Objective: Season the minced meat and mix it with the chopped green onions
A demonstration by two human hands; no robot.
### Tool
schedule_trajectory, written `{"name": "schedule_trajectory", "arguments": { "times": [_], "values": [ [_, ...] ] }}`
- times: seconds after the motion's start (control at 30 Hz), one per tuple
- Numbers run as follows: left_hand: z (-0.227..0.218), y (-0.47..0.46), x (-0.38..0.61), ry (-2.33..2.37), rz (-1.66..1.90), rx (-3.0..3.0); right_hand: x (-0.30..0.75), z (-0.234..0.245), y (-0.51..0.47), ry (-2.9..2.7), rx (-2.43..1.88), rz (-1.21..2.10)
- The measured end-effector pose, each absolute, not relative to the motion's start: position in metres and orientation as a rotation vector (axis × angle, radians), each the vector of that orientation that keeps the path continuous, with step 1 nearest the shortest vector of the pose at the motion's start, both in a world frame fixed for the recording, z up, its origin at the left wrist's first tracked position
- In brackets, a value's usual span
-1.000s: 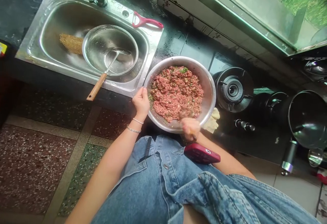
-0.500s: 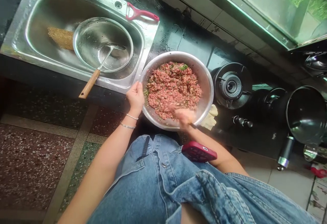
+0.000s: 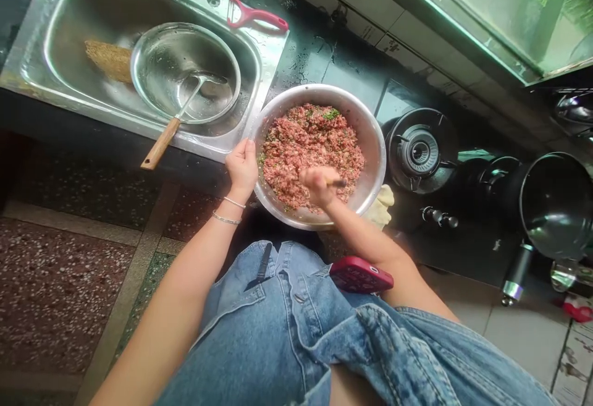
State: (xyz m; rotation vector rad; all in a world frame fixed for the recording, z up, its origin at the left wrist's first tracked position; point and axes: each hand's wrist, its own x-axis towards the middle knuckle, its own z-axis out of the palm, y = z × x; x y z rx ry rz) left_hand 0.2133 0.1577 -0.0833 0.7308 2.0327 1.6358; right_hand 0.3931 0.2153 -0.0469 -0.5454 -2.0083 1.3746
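A wide metal basin [image 3: 373,165] sits at the counter's front edge, with minced meat [image 3: 310,140] flecked with green herbs inside. My left hand [image 3: 241,164] is closed on the basin's left rim, thumb on top. Over the lower part of the meat, my right hand [image 3: 319,185] is wrapped around what look like wooden chopsticks [image 3: 337,182]. Only their dark-tipped upper end shows; the rest is hidden by the fist and the meat.
Left is a steel sink [image 3: 60,54] holding a metal bowl [image 3: 157,54] with a wooden-handled spatula [image 3: 162,143] and a brown scrubber [image 3: 109,60]. A pink peeler [image 3: 259,18] lies on its ledge. At right are a gas burner [image 3: 419,151], a pan [image 3: 556,208] and a pale cloth [image 3: 380,205].
My right hand has moved up and left within the basin, from near its lower rim to over the meat. My left hand keeps hold of the rim.
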Motion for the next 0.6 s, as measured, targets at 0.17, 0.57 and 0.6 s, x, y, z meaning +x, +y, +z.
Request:
{"name": "schedule_trajectory", "arguments": {
  "times": [0.17,0.57,0.6],
  "values": [
    [-0.086,0.159,0.211,2.003,1.632,0.717,0.408,-0.013,0.28,-2.373,-0.621,1.197],
    [-0.094,0.172,0.198,1.813,1.663,0.605,0.384,0.082,0.319,-2.757,-0.085,1.456],
    [-0.096,0.179,0.192,1.765,1.645,0.604,0.373,0.08,0.323,-2.791,-0.024,1.448]
  ]
}}
